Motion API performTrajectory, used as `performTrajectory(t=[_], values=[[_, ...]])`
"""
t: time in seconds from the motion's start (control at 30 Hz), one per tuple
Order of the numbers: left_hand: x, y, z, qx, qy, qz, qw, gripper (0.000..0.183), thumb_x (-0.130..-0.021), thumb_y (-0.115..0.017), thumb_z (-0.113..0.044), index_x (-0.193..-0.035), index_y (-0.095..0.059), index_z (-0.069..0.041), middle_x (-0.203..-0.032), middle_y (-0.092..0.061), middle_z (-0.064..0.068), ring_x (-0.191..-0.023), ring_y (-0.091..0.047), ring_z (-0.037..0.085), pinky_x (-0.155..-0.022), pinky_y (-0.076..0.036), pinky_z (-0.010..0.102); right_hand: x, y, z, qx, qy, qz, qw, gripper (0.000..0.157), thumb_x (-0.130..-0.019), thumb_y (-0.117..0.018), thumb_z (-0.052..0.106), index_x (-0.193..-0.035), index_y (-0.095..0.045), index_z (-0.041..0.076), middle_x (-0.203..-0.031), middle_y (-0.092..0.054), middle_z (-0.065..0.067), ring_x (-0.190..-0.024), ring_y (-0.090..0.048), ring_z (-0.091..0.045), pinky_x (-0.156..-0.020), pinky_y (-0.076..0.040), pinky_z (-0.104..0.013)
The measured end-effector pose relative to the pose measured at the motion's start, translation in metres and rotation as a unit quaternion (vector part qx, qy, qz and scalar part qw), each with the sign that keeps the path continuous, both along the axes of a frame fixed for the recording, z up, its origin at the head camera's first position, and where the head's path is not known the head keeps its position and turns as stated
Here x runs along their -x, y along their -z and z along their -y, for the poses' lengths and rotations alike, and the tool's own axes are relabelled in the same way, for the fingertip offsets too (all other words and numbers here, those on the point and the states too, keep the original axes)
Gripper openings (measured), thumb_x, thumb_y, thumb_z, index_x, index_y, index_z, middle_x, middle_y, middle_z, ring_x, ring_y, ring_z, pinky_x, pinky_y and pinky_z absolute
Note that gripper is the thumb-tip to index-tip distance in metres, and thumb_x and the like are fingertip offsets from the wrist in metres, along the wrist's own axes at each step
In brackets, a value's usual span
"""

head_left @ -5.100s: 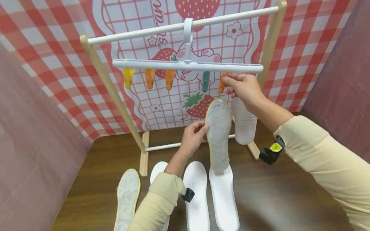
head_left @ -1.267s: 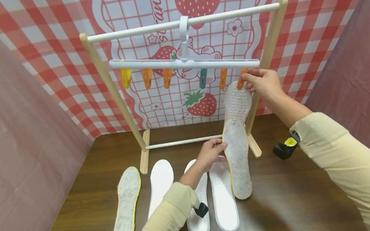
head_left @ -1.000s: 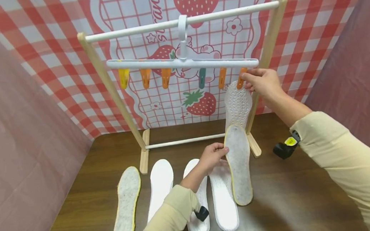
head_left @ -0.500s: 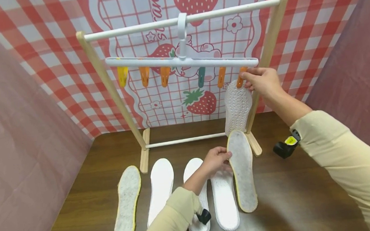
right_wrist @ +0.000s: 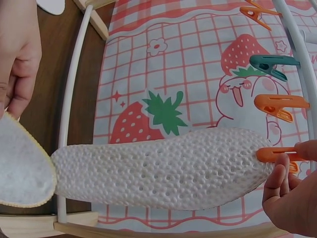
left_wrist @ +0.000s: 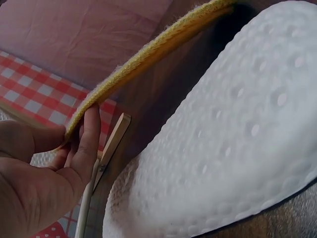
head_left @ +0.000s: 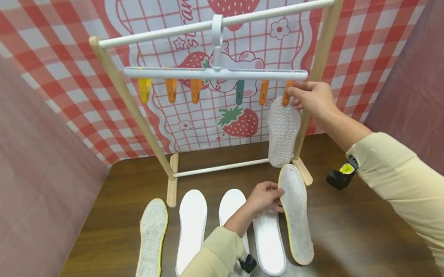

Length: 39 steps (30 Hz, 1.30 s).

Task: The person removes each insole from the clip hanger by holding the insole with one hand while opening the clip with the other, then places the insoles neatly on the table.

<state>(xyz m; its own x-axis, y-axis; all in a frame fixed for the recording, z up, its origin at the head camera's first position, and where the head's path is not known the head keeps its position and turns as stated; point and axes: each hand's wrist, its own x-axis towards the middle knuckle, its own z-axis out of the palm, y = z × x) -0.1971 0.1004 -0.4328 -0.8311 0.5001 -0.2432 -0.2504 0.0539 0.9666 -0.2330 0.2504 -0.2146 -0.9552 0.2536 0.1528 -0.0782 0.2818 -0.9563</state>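
My left hand (head_left: 262, 198) pinches the edge of a grey fuzzy insole (head_left: 297, 219) with a yellow rim, held low in front of the rack. In the left wrist view, thumb and fingers grip the yellow-edged insole (left_wrist: 133, 64) near one end. My right hand (head_left: 316, 99) pinches the rightmost orange clothespin (head_left: 286, 96) under the white hanger bar. A white bumpy insole (head_left: 283, 130) hangs from that clothespin; the right wrist view shows the clothespin (right_wrist: 277, 154) over the end of the insole (right_wrist: 163, 168).
The hanger (head_left: 217, 73) hooks over a wooden rack's top rod (head_left: 275, 13). Yellow, orange and teal clothespins (head_left: 240, 92) line its bar. On the table (head_left: 97, 241) lie another grey insole (head_left: 151, 246) and several white insoles (head_left: 191, 230), some partly behind my left arm.
My right hand has gone from the neighbouring orange clothespin to the rightmost one. My left hand has lowered the grey insole and carried it right, uncovering the hanging white insole.
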Motion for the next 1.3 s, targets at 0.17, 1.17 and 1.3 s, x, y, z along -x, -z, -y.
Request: performTrajectory(t=[0.17,1.17,1.3], values=[[-0.003,0.001,-0.003,0.012,-0.011,0.0,0.9999,0.019,-0.092,-0.055,-0.005,-0.108,-0.052,0.006,-0.074,-0.055,0.004,-0.058,-0.06,0.014,-0.063,-0.059,0.037,0.0,0.0,0.0,0.0,0.003,-0.001,1.0,0.052,-0.089,-0.062,0.025,-0.125,-0.048,-0.01,-0.07,-0.056,0.015,-0.055,-0.051,0.003,-0.053,-0.047,-0.01],[-0.019,-0.008,-0.004,0.182,0.018,-0.005,0.9831,0.022,-0.091,-0.059,-0.009,-0.108,-0.053,0.003,-0.069,-0.058,0.012,-0.068,-0.069,0.033,-0.056,-0.057,0.03,0.0,0.003,0.003,-0.02,0.0,0.004,1.0,0.054,-0.09,-0.061,0.029,-0.129,-0.049,-0.007,-0.077,-0.058,0.015,-0.056,-0.053,0.003,-0.054,-0.047,-0.011],[-0.02,-0.01,-0.002,0.198,0.027,-0.013,0.9797,0.018,-0.091,-0.059,-0.012,-0.102,-0.055,0.003,-0.069,-0.058,0.012,-0.072,-0.069,0.035,-0.056,-0.057,0.03,0.0,0.002,0.004,-0.017,-0.002,0.006,1.0,0.053,-0.09,-0.061,0.028,-0.128,-0.049,-0.007,-0.074,-0.058,0.017,-0.055,-0.052,0.003,-0.053,-0.047,-0.011]])
